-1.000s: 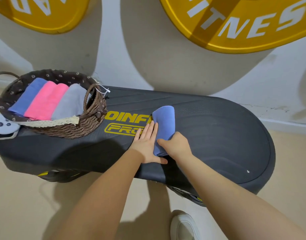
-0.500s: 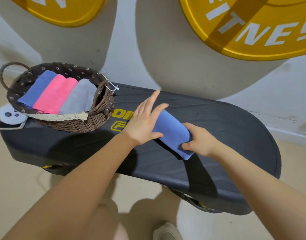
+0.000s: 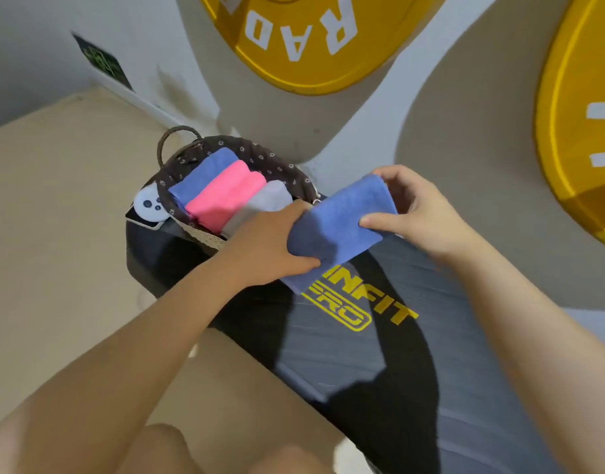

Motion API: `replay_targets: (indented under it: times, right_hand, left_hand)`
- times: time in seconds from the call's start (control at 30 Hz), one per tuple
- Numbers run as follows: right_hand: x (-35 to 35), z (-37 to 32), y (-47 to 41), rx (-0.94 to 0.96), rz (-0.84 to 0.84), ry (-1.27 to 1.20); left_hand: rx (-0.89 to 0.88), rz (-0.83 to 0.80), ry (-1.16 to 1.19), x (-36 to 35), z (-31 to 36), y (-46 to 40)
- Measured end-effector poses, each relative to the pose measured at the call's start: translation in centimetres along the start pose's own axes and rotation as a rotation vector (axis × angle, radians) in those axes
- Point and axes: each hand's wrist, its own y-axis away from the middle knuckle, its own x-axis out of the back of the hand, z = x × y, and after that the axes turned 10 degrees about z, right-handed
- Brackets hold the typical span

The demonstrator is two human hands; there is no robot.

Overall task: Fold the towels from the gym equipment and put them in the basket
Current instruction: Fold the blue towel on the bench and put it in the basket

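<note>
Folded blue towel (image 3: 342,227) is held clear above the black gym bench (image 3: 413,371), just beside the wicker basket (image 3: 287,172). Its near end is gripped by the left hand (image 3: 270,248), thumb curled underneath. Its far end is pinched by the right hand (image 3: 417,213). Blue, pink and grey folded towels are seen side by side in the basket.
</note>
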Motion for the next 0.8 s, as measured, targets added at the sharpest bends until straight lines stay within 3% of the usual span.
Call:
replay_targets:
  times: [0.17, 0.33, 0.5, 0.63, 0.8]
  right_hand:
    - [-4.4, -1.9, -6.7, 0.047, -0.179, -0.056]
    - [-7.6, -1.6, -10.9, -0.147, -0.303, -0.321]
    - [-8.8, 1.3, -13.1, -0.293, -0.358, -0.324]
    - [-8.8, 3.4, -14.8, -0.287, -0.399, -0.048]
    - [-9.8, 3.3, -16.7, 0.122, -0.52, 0.694]
  left_hand:
    - [0.247, 0.161, 0.028, 4.1, -2.5, -0.8]
    - [0.414, 0.23, 0.103, 5.7, -5.2, -1.9]
    - [0.471, 0.235, 0.121, 3.7, -6.9, -2.7]
    - [0.444, 0.161, 0.05, 1.1, -8.9, -3.7]
    - [0.312, 0.065, -0.26, -0.1, -9.5, -4.7]
